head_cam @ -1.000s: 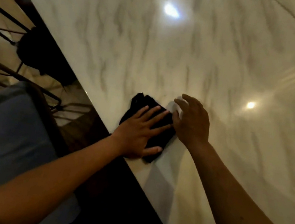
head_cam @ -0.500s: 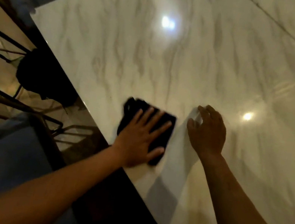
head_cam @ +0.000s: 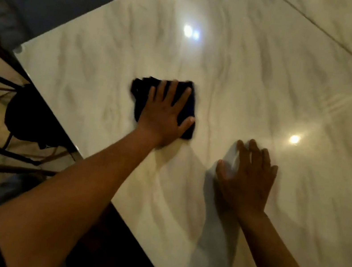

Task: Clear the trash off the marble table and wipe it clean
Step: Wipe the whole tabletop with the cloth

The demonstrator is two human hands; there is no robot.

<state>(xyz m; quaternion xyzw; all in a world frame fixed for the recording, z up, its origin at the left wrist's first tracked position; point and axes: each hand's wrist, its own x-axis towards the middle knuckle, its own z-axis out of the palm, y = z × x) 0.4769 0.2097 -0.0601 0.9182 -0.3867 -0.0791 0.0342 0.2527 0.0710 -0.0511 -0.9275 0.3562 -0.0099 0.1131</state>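
1. The marble worktop (head_cam: pixel 261 82) fills most of the view, pale with grey veins and glossy, with two bright light reflections on it; its near edge runs diagonally from upper left to lower right.
2. The left hand (head_cam: pixel 165 117) lies flat on a dark cloth, fingers straight and spread, pressing it onto the worktop.
3. The right hand (head_cam: pixel 247 181) rests on the worktop to the right, apart from the cloth; its fingers lie over a small white piece, but blur hides whether they grasp it.
4. The dark cloth (head_cam: pixel 141 93) lies bunched near the worktop's left edge.
5. The white piece (head_cam: pixel 232 160) shows between thumb and forefinger.
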